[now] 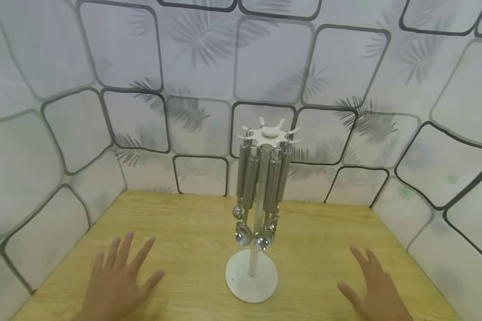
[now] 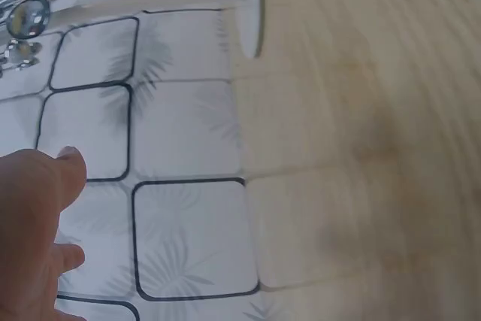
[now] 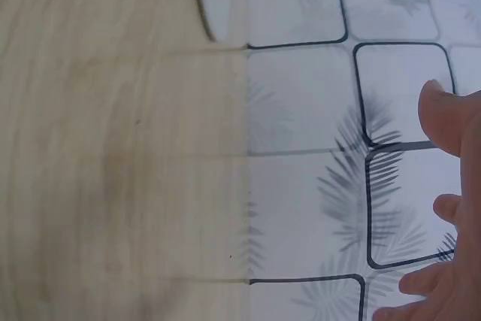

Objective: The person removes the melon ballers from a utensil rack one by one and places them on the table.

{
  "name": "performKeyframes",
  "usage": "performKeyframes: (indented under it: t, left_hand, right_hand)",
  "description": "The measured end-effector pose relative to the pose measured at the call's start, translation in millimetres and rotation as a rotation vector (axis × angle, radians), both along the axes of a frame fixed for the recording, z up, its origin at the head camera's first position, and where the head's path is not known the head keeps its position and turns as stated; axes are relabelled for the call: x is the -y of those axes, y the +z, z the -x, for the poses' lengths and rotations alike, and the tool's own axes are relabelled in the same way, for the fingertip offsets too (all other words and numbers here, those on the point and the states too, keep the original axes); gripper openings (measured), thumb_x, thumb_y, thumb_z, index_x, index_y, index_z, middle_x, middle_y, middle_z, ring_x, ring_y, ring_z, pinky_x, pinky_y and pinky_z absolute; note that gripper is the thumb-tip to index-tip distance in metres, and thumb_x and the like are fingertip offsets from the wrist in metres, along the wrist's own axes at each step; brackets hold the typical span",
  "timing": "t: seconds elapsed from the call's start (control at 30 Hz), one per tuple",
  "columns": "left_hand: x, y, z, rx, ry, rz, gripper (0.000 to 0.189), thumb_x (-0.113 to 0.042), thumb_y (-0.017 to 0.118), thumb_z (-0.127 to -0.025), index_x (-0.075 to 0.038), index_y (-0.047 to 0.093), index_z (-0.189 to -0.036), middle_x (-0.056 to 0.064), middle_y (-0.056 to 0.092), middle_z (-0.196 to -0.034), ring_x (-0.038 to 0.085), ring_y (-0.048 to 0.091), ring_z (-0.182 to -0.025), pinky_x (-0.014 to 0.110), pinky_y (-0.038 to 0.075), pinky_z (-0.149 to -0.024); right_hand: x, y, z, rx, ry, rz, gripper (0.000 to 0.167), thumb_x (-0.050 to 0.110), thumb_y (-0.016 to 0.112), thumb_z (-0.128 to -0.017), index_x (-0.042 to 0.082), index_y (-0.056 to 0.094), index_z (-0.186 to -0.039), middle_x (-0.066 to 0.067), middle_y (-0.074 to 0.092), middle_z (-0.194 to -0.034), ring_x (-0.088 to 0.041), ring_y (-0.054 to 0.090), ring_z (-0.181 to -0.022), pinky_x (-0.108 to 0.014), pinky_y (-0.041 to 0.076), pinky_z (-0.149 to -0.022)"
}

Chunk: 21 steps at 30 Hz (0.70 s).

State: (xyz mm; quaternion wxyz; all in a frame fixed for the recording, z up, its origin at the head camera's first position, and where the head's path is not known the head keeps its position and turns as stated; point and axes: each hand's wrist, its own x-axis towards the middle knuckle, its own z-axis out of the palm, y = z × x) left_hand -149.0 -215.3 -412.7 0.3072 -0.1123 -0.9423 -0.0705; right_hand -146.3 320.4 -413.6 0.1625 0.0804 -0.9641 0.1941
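Observation:
A white utensil stand [image 1: 252,285] with a round base, a pole and a spoked top stands upright on the wooden table. Several utensils with grey metal handles [image 1: 272,185] hang from its hooks, their shiny rounded ends, ladle-like, pointing down [image 1: 263,239]. My left hand [image 1: 118,281] is to the left of the stand, fingers spread, holding nothing. On the other side, my right hand [image 1: 375,290] is also spread and bare, apart from the stand. Each wrist view shows part of its hand at the edge, with the stand's base [image 2: 252,13] above.
The light wooden table [image 1: 176,232] meets patterned panels on three sides. Behind the stand rises the back panel [image 1: 201,129], with side panels at left [image 1: 44,232] and right [image 1: 462,232].

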Motion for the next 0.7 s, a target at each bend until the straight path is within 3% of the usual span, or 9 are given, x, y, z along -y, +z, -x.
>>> performKeyframes:
  t: [0.13, 0.2, 0.3, 0.37, 0.43, 0.53, 0.7]
  left_hand:
    - [-5.5, 16.2, 0.3, 0.084, -0.044, -0.056, 0.075, -0.059, 0.062, -0.086, -0.017, 0.042, -0.145, 0.029, 0.036, -0.143, 0.055, 0.041, -0.121, 0.072, 0.036, -0.087]
    - [-8.9, 23.5, -0.1, 0.14, -0.091, -0.127, 0.075, -0.052, 0.064, -0.087, -0.013, 0.04, -0.146, 0.029, 0.035, -0.143, 0.054, 0.046, -0.116, 0.07, 0.041, -0.082]
    - [-14.6, 35.4, 0.9, 0.222, -0.176, -0.261, 0.076, -0.044, 0.067, -0.089, -0.007, 0.036, -0.147, 0.028, 0.034, -0.145, 0.053, 0.046, -0.117, 0.07, 0.041, -0.081]
    - [-19.1, 44.9, 3.2, 0.26, -0.223, -0.332, 0.077, -0.041, 0.067, -0.089, -0.006, 0.033, -0.149, 0.026, 0.034, -0.147, 0.052, 0.042, -0.123, 0.071, 0.038, -0.086]
    - [-24.0, 56.1, 6.3, 0.271, -0.262, -0.376, 0.076, -0.039, 0.067, -0.09, -0.005, 0.032, -0.149, 0.025, 0.036, -0.147, 0.05, 0.04, -0.126, 0.069, 0.038, -0.089]
    - [-32.3, 74.0, 10.7, 0.26, -0.326, -0.437, 0.073, -0.034, 0.066, -0.092, -0.005, 0.031, -0.149, 0.023, 0.038, -0.146, 0.048, 0.045, -0.123, 0.062, 0.044, -0.089]
    - [-45.4, 101.4, 19.1, 0.207, -0.451, -0.524, 0.069, -0.025, 0.065, -0.093, -0.004, 0.031, -0.149, 0.02, 0.038, -0.147, 0.043, 0.048, -0.123, 0.052, 0.048, -0.091]
  right_hand:
    - [6.2, 14.9, 2.2, 0.056, 0.036, 0.103, 0.082, 0.037, 0.067, -0.091, 0.009, 0.02, -0.153, -0.036, 0.028, -0.146, -0.063, 0.039, -0.117, -0.075, 0.038, -0.079]
    - [9.4, 21.2, 2.0, 0.053, 0.063, 0.165, 0.078, 0.032, 0.065, -0.093, 0.007, 0.022, -0.152, -0.033, 0.031, -0.146, -0.058, 0.043, -0.118, -0.068, 0.042, -0.084]
    - [14.6, 31.0, 1.7, 0.028, 0.115, 0.264, 0.07, 0.023, 0.063, -0.095, 0.005, 0.024, -0.15, -0.03, 0.035, -0.145, -0.048, 0.05, -0.117, -0.039, 0.052, -0.088]
    - [16.9, 38.0, 3.2, -0.017, 0.171, 0.33, 0.064, 0.014, 0.061, -0.096, 0.002, 0.027, -0.148, -0.03, 0.037, -0.143, -0.028, 0.055, -0.118, -0.02, 0.049, -0.087]
    - [19.0, 45.0, 5.4, -0.047, 0.225, 0.394, 0.059, 0.008, 0.058, -0.097, 0.0, 0.028, -0.146, -0.03, 0.04, -0.141, -0.009, 0.055, -0.115, -0.009, 0.043, -0.084]
    - [20.9, 54.8, 9.2, -0.059, 0.303, 0.493, 0.051, 0.002, 0.052, -0.099, -0.001, 0.029, -0.145, -0.022, 0.045, -0.139, 0.007, 0.049, -0.112, -0.01, 0.044, -0.083]
    - [25.6, 70.7, 16.3, -0.045, 0.453, 0.698, 0.042, -0.004, 0.039, -0.101, 0.004, 0.034, -0.142, 0.007, 0.05, -0.134, -0.002, 0.056, -0.112, -0.016, 0.047, -0.087]
